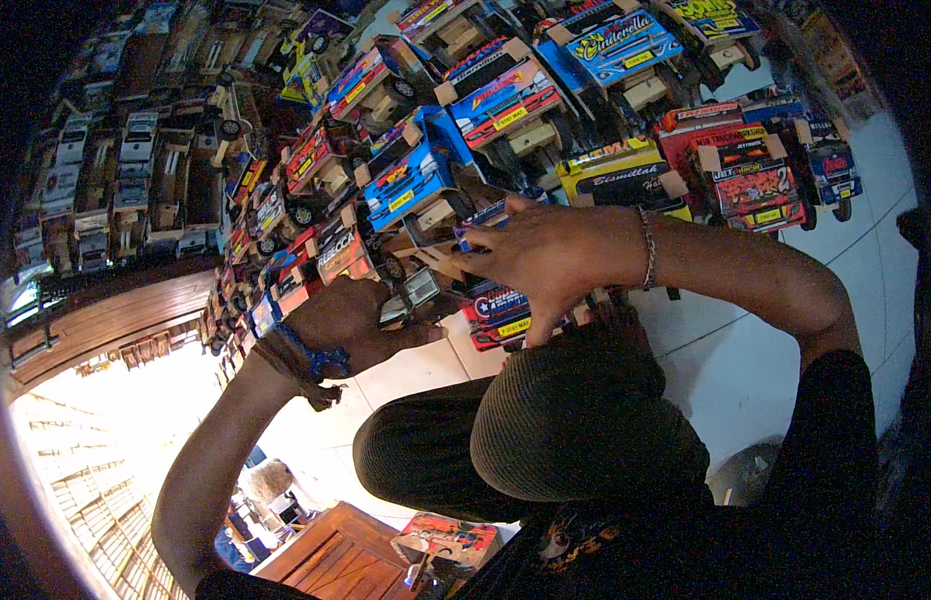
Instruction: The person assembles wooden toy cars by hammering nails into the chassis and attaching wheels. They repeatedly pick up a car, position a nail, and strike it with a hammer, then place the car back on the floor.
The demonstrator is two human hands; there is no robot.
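My left hand (341, 322) is closed round a small wooden toy truck (420, 288) with a pale cab window, held low over the crowd of trucks. My right hand (551, 255) is spread, fingers and thumb apart, above a red and blue toy truck (498, 318) with a yellow plate. Whether its fingertips touch the trucks below I cannot tell. Just beyond both hands stands a blue toy truck (411, 180). To the right of it is a yellow and black toy truck (621, 180), partly covered by my right hand.
Rows of painted toy trucks (506, 95) fill the far side. Unpainted ones (136, 180) are packed at the far left. White floor tiles (721, 335) show at the right. A brown wooden door or panel (336, 555) and a painted box (446, 540) are at the bottom.
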